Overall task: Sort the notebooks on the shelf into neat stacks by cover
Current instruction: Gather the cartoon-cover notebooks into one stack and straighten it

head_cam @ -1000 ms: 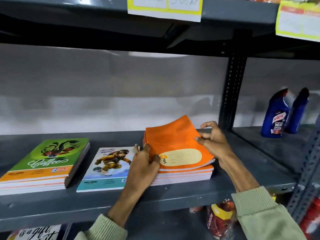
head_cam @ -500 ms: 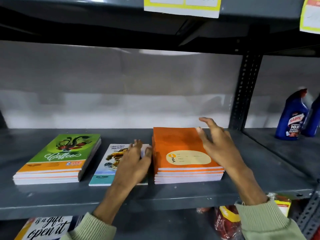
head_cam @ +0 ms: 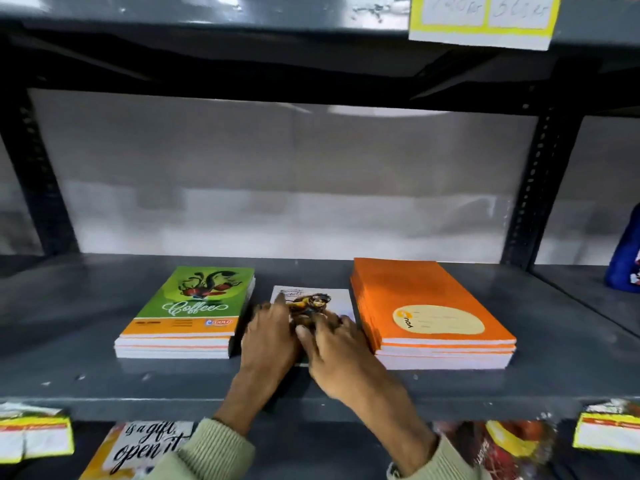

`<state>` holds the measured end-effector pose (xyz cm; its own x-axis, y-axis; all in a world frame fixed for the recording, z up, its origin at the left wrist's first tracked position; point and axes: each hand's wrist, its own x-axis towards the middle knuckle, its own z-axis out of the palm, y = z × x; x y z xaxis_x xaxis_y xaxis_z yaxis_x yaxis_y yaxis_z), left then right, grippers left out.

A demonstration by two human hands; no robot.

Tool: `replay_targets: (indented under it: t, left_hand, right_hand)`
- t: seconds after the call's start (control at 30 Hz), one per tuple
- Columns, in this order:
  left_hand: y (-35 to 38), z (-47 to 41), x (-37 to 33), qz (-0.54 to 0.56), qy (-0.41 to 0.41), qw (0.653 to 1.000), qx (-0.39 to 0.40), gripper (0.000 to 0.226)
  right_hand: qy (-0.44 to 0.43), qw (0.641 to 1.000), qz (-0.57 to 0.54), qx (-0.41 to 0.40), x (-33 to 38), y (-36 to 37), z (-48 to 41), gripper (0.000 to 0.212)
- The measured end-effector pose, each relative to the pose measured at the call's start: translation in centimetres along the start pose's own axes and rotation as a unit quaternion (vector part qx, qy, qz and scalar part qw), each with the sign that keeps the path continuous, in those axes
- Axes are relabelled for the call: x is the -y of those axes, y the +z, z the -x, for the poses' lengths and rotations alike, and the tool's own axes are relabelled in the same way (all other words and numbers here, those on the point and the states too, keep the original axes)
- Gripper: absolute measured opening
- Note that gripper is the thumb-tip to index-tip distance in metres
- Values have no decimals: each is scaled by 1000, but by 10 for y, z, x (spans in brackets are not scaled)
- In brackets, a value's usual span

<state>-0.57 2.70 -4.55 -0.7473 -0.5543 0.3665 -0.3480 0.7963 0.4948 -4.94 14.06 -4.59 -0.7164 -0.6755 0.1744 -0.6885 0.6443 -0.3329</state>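
Observation:
Three groups of notebooks lie on the grey metal shelf. A stack with green "Coffee" covers is on the left. A stack with plain orange covers is on the right, its edges even. Between them lies a notebook with a cartoon-figure cover. My left hand rests flat on the near left part of that cartoon notebook. My right hand lies on its near right part, fingers spread, beside the orange stack. Both hands hide the notebook's near half.
A dark upright post stands at the right rear of the shelf. A blue bottle shows on the neighbouring shelf at far right. Price labels hang from the shelf above. Packets and a printed card sit on the shelf below.
The orange notebook that was lifted has been laid flat on its stack. My right hand left the orange stack and moved left onto the cartoon notebook, joining my left hand there.

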Motion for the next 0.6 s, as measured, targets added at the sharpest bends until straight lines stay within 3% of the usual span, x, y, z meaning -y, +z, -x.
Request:
replay_targets:
  t: [0.13, 0.33, 0.4, 0.47, 0.53, 0.6]
  left_hand:
    - [-6, -2, 4, 208, 21, 975, -79, 50]
    - [-33, -13, 27, 471, -31, 874, -111, 49]
    - [-50, -18, 38, 507, -36, 852, -126, 46]
    - [-66, -21, 49, 513, -29, 847, -136, 45]
    - [-77, -25, 64, 486, -29, 860, -151, 43]
    - [-84, -28, 80, 440, -35, 883, -158, 41]
  right_hand:
    - [18, 996, 9, -86, -3, 9, 2, 51]
    - [22, 980, -136, -145, 10, 5, -3, 48]
    - [40, 946, -269, -179, 17, 2, -8, 49]
    - [66, 888, -425, -162, 28, 3, -17, 39]
    - [85, 823, -549, -117, 41, 11, -32, 40]
    - [82, 794, -594, -99, 54, 18, -45, 32]
